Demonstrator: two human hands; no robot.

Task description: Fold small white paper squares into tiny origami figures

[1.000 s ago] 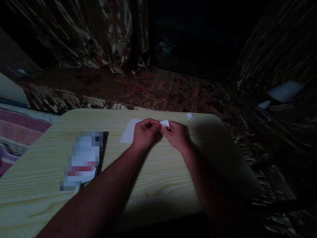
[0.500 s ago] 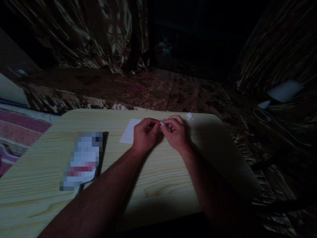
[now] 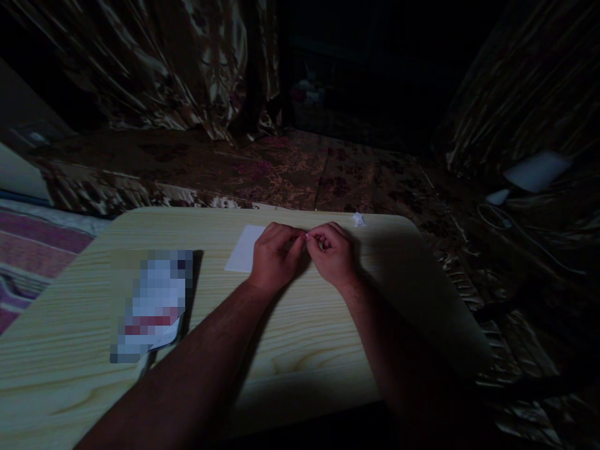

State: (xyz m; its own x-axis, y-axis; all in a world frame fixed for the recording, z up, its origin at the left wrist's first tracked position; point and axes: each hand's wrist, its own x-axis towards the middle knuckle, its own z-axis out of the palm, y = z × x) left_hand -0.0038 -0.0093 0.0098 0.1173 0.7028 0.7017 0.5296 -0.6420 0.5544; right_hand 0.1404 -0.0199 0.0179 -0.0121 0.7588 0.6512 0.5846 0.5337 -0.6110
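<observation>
Over the far half of the table, my left hand [image 3: 279, 255] and my right hand [image 3: 332, 251] meet with fingertips pinched together. Between them shows a tiny bit of white paper [image 3: 307, 235], mostly hidden by the fingers. Beside and partly behind my left hand lies a flat white sheet of paper [image 3: 242, 251]. A small folded paper star [image 3: 359, 219] rests near the far edge, beyond my right hand, touched by neither.
The pale wood table [image 3: 309, 350] has a blurred-out flat item [image 3: 157, 300] at its left, near my left forearm. Patterned curtains [image 3: 225, 69] hang behind. A white lamp [image 3: 538, 172] with a cord stands off the table to the right. The room is dark.
My fingertips have closed in around the white paper, so less of it shows now. Both hands stay in nearly the same place; the star and sheet have not moved.
</observation>
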